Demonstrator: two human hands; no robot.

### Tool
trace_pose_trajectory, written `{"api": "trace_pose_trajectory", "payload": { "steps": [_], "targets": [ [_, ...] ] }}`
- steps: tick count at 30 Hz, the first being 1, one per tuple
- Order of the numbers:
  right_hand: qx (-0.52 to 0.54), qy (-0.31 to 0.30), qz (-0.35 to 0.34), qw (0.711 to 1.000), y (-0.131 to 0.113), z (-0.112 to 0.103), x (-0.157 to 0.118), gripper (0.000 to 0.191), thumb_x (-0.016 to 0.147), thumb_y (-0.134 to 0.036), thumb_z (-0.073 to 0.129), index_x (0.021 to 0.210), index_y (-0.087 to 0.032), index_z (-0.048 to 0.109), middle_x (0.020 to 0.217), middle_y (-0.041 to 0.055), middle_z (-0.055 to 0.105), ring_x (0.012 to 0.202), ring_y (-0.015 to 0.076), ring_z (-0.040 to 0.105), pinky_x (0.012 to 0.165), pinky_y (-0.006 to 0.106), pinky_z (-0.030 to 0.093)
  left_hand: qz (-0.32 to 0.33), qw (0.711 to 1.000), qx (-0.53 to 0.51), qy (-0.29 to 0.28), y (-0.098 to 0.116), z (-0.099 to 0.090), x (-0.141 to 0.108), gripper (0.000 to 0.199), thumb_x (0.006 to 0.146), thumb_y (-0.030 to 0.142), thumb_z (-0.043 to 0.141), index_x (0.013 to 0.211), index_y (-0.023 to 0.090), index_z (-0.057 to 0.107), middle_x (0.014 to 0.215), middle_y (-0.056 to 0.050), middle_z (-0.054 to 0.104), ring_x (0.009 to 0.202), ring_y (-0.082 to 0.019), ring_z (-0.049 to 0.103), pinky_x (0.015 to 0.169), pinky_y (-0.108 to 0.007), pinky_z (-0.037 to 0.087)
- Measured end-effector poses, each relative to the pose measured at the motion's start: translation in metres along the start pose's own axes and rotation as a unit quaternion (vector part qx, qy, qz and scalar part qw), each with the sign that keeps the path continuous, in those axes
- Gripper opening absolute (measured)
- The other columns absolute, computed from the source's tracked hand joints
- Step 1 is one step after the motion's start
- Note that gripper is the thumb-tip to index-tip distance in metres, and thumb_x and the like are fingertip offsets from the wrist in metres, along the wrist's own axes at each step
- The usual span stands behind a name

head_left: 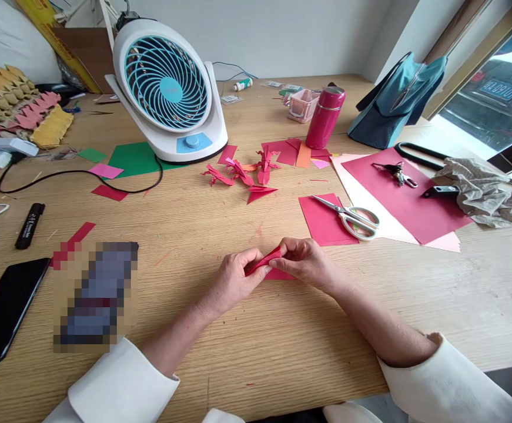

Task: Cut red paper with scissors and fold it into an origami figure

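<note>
Fingers of left hand and right hand both pinched the red paper near the table's front edge; no writing on it was readable.

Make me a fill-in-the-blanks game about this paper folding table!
1. The left hand and right hand pinch a folded piece of ____ paper.
2. The scissors lie on a sheet of ____ paper.
3. The fan has a ____ grille.
4. The black marker lies ____ of the hands.

Missing words: red; red; blue; left
</note>
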State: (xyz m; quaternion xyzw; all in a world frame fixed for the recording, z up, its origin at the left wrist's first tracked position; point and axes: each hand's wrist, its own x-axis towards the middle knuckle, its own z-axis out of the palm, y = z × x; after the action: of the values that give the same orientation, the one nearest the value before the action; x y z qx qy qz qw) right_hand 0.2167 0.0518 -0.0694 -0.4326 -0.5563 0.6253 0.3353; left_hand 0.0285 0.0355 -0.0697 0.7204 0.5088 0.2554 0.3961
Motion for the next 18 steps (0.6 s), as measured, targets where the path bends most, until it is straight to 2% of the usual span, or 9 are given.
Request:
{"api": "trace_pose_trajectory", "payload": {
  "steps": [4, 7, 10, 14, 16, 18],
  "targets": [
    [0.076, 0.016, 0.028, 0.997, -0.009, -0.001, -0.002, 0.039, 0.065, -0.047, 0.080, 0.067, -0.017, 0.056, 0.046, -0.0077, 0.045, 0.041, 0.0054, 0.034, 0.041, 0.022, 0.023, 0.017, 1.000, 0.019, 0.002, 0.000, 0.000, -0.001, 0.030, 0.084, 0.030, 0.056, 0.062, 0.018, 0.039, 0.058, 0.007, 0.034, 0.055, -0.008, 0.033, 0.054, -0.021, 0.028],
    [0.104, 0.025, 0.041, 0.993, -0.011, -0.004, -0.002, 0.039, 0.063, -0.048, 0.081, 0.067, -0.017, 0.057, 0.049, -0.0060, 0.050, 0.042, 0.0070, 0.040, 0.042, 0.023, 0.029, 0.023, 0.999, 0.028, 0.002, 0.000, 0.000, -0.002, 0.029, 0.084, 0.028, 0.056, 0.063, 0.018, 0.038, 0.058, 0.008, 0.035, 0.055, -0.008, 0.033, 0.055, -0.022, 0.028],
    [0.092, 0.052, 0.025, 0.994, -0.012, -0.009, -0.001, 0.037, 0.063, -0.046, 0.082, 0.065, -0.016, 0.060, 0.056, -0.0034, 0.054, 0.050, 0.0086, 0.045, 0.049, 0.024, 0.035, 0.020, 0.999, 0.030, -0.005, 0.001, 0.000, -0.002, 0.027, 0.084, 0.027, 0.056, 0.064, 0.018, 0.041, 0.059, 0.007, 0.037, 0.056, -0.008, 0.035, 0.056, -0.022, 0.029],
    [0.081, 0.092, -0.016, 0.992, -0.015, -0.013, 0.000, 0.033, 0.070, -0.043, 0.078, 0.066, -0.017, 0.059, 0.061, -0.0027, 0.054, 0.057, 0.0088, 0.045, 0.056, 0.024, 0.036, 0.006, 1.000, 0.015, -0.009, 0.001, -0.001, -0.001, 0.028, 0.084, 0.028, 0.056, 0.062, 0.018, 0.041, 0.058, 0.007, 0.038, 0.055, -0.008, 0.035, 0.056, -0.022, 0.030],
    [0.072, 0.081, -0.028, 0.994, -0.015, -0.012, 0.000, 0.031, 0.074, -0.044, 0.074, 0.074, -0.017, 0.059, 0.065, -0.0025, 0.055, 0.058, 0.0089, 0.045, 0.056, 0.024, 0.036, 0.000, 1.000, -0.001, -0.008, 0.001, -0.002, 0.000, 0.028, 0.083, 0.029, 0.057, 0.062, 0.018, 0.042, 0.058, 0.007, 0.038, 0.056, -0.008, 0.036, 0.055, -0.022, 0.030],
    [0.041, 0.035, -0.024, 0.998, -0.013, -0.009, -0.001, 0.031, 0.076, -0.044, 0.073, 0.082, -0.017, 0.060, 0.066, -0.0029, 0.054, 0.056, 0.0088, 0.044, 0.053, 0.023, 0.035, -0.004, 1.000, -0.018, -0.002, 0.000, -0.001, 0.001, 0.028, 0.084, 0.031, 0.057, 0.062, 0.018, 0.044, 0.058, 0.006, 0.038, 0.055, -0.008, 0.036, 0.054, -0.022, 0.030]
  ]
}}
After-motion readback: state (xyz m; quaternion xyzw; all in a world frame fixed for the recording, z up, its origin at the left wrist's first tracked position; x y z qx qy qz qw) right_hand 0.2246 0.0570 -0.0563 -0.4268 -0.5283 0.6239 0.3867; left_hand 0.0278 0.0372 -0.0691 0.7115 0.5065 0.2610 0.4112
